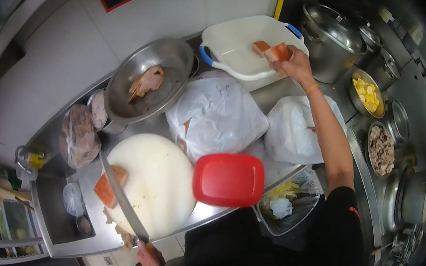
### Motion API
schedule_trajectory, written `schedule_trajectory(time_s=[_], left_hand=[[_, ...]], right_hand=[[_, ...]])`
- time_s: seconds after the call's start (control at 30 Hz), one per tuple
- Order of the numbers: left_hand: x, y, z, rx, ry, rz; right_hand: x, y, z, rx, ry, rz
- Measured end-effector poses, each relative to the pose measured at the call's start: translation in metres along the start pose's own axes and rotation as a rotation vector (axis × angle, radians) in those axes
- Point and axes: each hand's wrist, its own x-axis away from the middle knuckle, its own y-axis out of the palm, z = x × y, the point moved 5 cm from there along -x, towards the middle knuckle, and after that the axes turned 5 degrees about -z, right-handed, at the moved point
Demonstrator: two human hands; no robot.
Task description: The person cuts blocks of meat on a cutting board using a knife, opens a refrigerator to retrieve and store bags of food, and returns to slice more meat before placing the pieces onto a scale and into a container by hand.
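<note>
I hold a long steel knife (123, 196) aslant (its blade overlapping an orange-brown meat slab (104, 191)) and an orange-topped meat chunk (276, 52) at the white basin (236, 39).

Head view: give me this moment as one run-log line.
left hand: holds knife over board | right hand: holds meat at tub | slab: on board, partly behind knife

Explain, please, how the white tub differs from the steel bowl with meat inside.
The white tub has blue handles; the steel bowl is grey metal. The tub is roughly rectangular, while the bowl is round. The right hand holds meat at the tub; no hand is at the bowl. Both are open on top.
</note>
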Motion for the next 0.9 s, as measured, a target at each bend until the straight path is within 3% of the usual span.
schedule_trajectory(time_s=[0.07,0.23,0.3,0.37,0.4,0.5,0.53,0.63,0.9], left_hand=[[0.001,0.0,-0.018,-0.472,0.424,0.106],[0.022,0.02,-0.025,-0.835,0.359,0.091],[0.038,0.02,-0.045,-0.853,0.229,0.202],[0.051,0.043,-0.01,-0.879,0.011,0.212],[0.055,0.064,0.028,-0.538,-0.222,0.11],[0.069,0.076,0.02,-0.103,-0.369,0.361],[0.067,0.08,0.028,-0.286,-0.148,0.352],[0.077,0.082,0.027,-0.306,-0.361,0.312],[0.098,0.071,-0.006,-0.751,-0.2,0.335]], right_hand=[[-0.053,0.007,0.035,-0.057,0.043,-0.041],[-0.154,0.05,0.097,-0.184,0.248,-0.149],[-0.186,0.07,0.115,-0.149,0.287,-0.167],[-0.204,0.088,0.119,-0.117,0.351,-0.192],[-0.204,0.092,0.115,-0.117,0.43,-0.175],[-0.226,0.117,0.126,-0.056,0.408,-0.205],[-0.235,0.126,0.132,-0.004,0.382,-0.209],[-0.255,0.145,0.139,0.098,0.302,-0.202],[-0.266,0.16,0.145,0.291,0.179,-0.173]])
